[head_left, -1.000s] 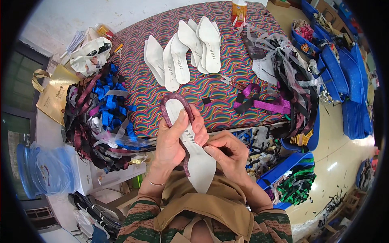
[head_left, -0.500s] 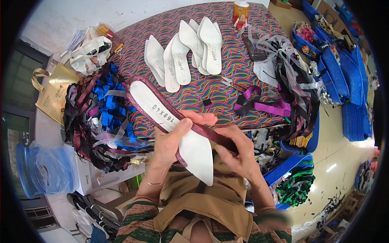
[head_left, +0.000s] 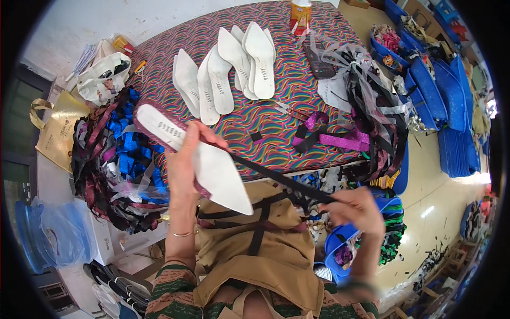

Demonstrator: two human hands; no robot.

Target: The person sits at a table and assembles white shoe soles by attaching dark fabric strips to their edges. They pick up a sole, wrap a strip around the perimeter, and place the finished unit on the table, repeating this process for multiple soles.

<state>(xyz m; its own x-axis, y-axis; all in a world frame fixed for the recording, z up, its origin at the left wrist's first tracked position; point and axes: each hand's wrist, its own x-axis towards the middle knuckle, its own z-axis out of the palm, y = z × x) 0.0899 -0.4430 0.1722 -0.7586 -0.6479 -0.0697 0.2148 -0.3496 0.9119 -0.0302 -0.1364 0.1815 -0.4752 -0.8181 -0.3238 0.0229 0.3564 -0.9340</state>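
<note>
In front of my body, my left hand grips a white pointed shoe insole, thumb laid across its upper face. A glittery maroon edging strip runs round the heel. From the insole's far side the strip's dark length stretches almost straight to the right. Its other part is pinched in my right hand, fingers closed and somewhat blurred. Several similar white insoles lie overlapping on the patterned table cover. Small scissors rest to their right, beside a purple glitter ribbon.
Tangled ribbon bundles hang at the left and right table edges. A dark handheld device and a red-yellow container sit at the back right. Blue bins line the floor on the right; a wrapped blue spool stands left.
My right hand has moved right and down, drawing the strip out taut from the insole. My left hand has shifted left with the insole, and its heel has swung further left.
</note>
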